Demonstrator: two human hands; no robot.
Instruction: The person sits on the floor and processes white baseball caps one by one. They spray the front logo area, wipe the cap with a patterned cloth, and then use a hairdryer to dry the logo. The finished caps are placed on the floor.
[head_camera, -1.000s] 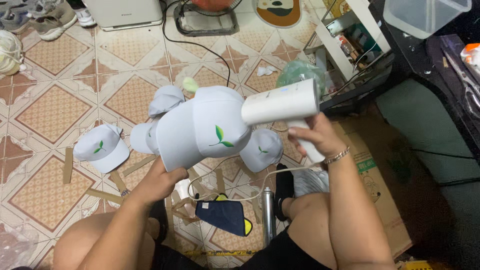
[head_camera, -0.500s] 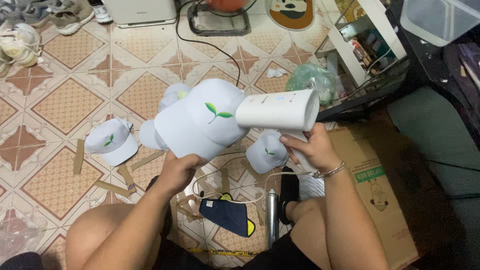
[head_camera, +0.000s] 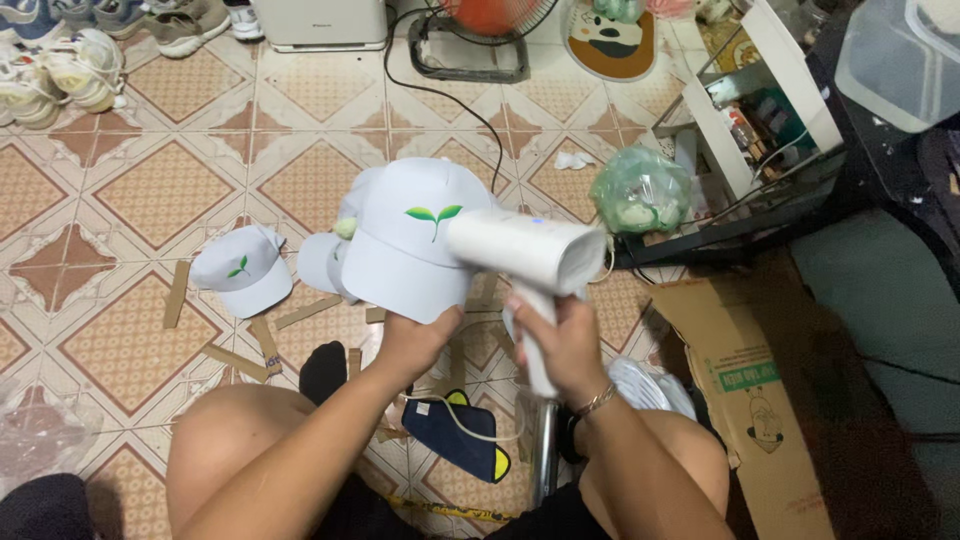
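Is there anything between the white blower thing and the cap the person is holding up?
Nothing visible. The right hand grips the white handheld blower, and its front end sits right against the white cap that the left hand holds up from below. No other thing sits between them.

spare white cap (head_camera: 241, 270) with green leaf mark, left of centre on tiled floor (head_camera: 180, 190) | cardboard strips (head_camera: 262, 340) scattered beside it | shoes (head_camera: 60, 70) upper left | fan base (head_camera: 470, 45) top centre | green plastic bag (head_camera: 640, 190) right of centre | cardboard box (head_camera: 760, 400) lower right | clear plastic tub (head_camera: 900, 60) upper right
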